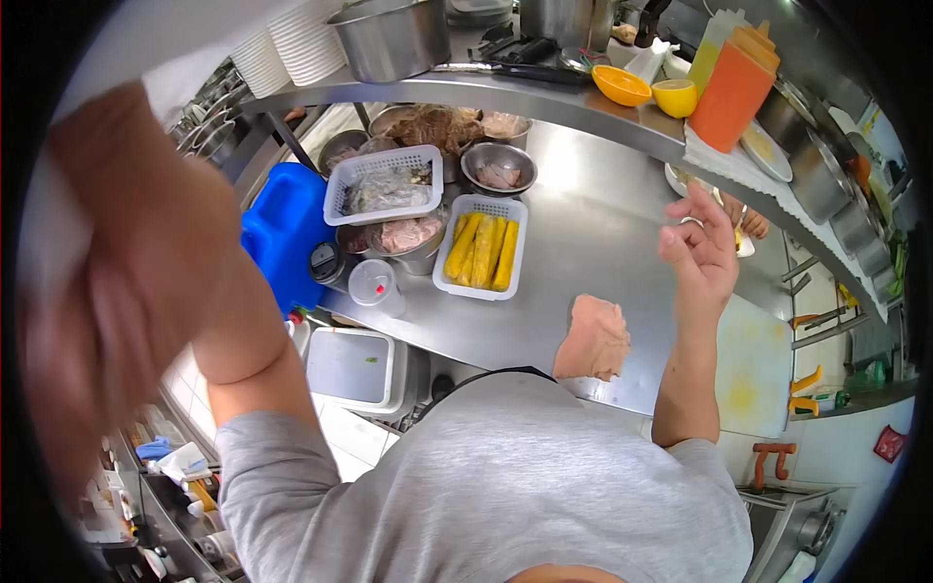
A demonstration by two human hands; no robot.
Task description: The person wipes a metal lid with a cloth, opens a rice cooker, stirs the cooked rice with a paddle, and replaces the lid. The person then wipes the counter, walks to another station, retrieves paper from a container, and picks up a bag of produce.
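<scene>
Close to the camera on the left, my left hand [107, 282] is raised and smeared by motion, so its fingers and anything in them cannot be made out. My right hand [704, 248] is lifted over the right part of the steel table, its fingers apart and loosely bent, with nothing in it. On the table near my body lies a flat, pale pink piece of raw meat [595, 338], touched by neither hand. Farther in stands a white basket [523, 243] holding several yellow sticks [482, 251].
Left of the basket are another white basket [335, 199] with plastic-wrapped food, steel bowls [525, 178] of meat and a blue jerrycan [287, 233]. A shelf [544, 87] with orange [622, 85] and sauce bottle [734, 92] overhangs. Another person's hand [753, 223] is beyond my right hand.
</scene>
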